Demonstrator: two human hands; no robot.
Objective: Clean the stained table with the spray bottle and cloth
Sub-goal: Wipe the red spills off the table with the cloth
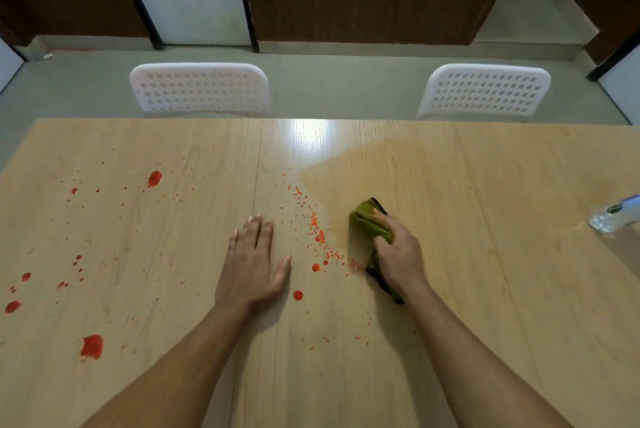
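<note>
A light wooden table [485, 289] carries red stains: big blots at the left [92, 346] and a band of small red specks [313, 220] near the middle. My right hand [398, 254] grips a bunched green cloth [367, 223] and presses it on the table just right of the specks. The wood right of that band looks wet and free of red. My left hand [251, 263] lies flat on the table, fingers straight, holding nothing. A clear spray bottle [614, 218] lies at the far right edge of the view, partly cut off.
Two white perforated chairs [200, 88] [485, 91] stand behind the table's far edge. Beyond them are a grey floor and dark wooden wall panels.
</note>
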